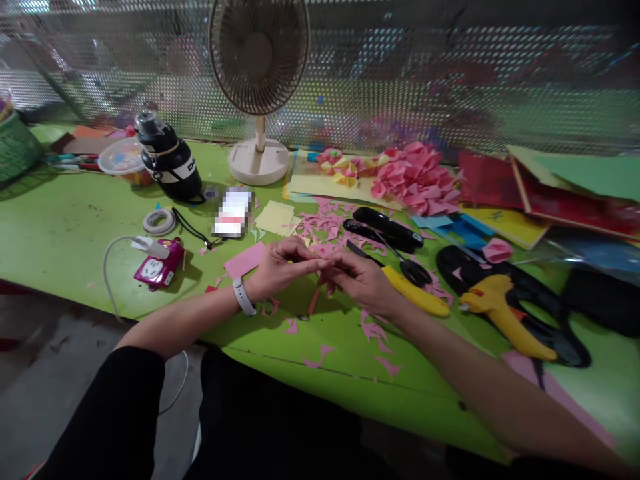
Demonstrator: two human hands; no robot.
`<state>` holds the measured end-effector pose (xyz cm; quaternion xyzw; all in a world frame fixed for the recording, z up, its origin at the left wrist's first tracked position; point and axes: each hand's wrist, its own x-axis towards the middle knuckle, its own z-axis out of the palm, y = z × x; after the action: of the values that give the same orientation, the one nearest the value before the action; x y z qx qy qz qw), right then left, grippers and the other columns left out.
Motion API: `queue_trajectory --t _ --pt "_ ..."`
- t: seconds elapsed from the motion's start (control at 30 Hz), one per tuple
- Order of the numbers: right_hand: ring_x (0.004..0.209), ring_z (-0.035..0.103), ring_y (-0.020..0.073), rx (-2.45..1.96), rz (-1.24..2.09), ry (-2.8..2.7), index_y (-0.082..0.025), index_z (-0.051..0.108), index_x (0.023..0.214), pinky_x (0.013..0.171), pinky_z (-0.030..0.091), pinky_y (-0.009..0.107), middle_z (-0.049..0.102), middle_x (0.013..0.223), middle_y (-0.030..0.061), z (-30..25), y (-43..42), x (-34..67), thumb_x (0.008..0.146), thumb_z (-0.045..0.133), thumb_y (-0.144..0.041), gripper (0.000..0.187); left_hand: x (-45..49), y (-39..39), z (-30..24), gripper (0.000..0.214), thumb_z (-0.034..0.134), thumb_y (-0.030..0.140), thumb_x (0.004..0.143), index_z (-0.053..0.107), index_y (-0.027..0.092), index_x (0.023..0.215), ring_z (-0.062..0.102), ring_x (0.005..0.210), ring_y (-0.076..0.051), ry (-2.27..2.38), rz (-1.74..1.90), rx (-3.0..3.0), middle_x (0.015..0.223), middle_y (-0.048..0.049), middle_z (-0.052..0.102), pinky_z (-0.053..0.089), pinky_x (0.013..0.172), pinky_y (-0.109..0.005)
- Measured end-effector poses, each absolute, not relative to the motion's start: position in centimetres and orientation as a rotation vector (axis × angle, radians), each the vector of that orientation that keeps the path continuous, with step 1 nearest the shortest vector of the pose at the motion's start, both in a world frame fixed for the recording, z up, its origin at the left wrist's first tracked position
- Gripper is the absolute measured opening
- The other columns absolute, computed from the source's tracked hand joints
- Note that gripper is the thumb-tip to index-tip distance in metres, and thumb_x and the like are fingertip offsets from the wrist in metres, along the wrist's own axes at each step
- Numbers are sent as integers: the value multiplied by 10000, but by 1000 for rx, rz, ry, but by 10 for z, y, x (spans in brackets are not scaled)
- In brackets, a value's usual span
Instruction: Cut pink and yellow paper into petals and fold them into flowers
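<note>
My left hand (287,263) and my right hand (357,277) meet over the green table (280,333), fingertips pinched together. Whatever they hold is small and mostly covered by the fingers; I cannot make it out. Pink paper scraps (320,223) lie in a heap just beyond the fingers. Beside my left wrist is a flat piece of pink paper (245,260). Scissors with a yellow handle (417,293) rest near my right hand, partly behind it. A narrow reddish strip (314,301) shows just below the fingers.
Behind stand a fan (259,160) and a black bottle (170,160). A phone (233,213), tape roll (159,221) and pink power adapter (157,267) lie left. Folded pink paper pieces (417,177) are piled at the back. Right are a black stapler (387,227) and yellow glue gun (515,320).
</note>
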<state>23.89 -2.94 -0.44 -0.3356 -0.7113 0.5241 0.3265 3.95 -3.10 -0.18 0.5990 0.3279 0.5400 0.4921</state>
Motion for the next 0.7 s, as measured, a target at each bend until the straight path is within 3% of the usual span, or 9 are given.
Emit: queue_trajectory --t 0.17,0.27,0.4,0.57,0.7 --pt "586 658 120 -873 1354 -1898 -212 677 1013 572 569 269 713 795 16 -7 -26 240 956 593 -443 252 36 -28 5 284 861 376 710 680 158 685 582 633 -82 821 1365 1373 671 8 623 490 618 -249" --pt "687 692 147 -978 1293 -1881 -224 706 1006 655 595 312 734 864 36 -8 -18 246 942 613 -440 244 28 -21 15 282 855 364 719 665 158 685 614 635 -82 831 1464 1278 659 17 636 527 646 -250" --pt "897 694 217 -1218 852 -1811 -223 765 921 715 579 346 730 1035 87 -3 12 252 855 695 -489 282 19 -10 19 290 855 370 716 663 152 704 643 640 -88 835 1497 1207 685 -3 687 543 631 -243" --pt "591 652 188 -1575 725 -1950 -158 752 970 577 515 309 738 750 55 5 79 228 874 631 -404 290 18 -5 7 300 854 371 713 668 136 715 615 586 -67 810 1478 1170 694 -12 702 532 606 -225" --pt "711 688 212 -1780 544 -1939 -97 655 1151 690 512 320 750 871 121 -2 132 196 863 630 -268 336 18 -4 3 318 862 375 697 662 128 708 627 600 -74 795 1454 1167 678 -6 693 544 628 -236"
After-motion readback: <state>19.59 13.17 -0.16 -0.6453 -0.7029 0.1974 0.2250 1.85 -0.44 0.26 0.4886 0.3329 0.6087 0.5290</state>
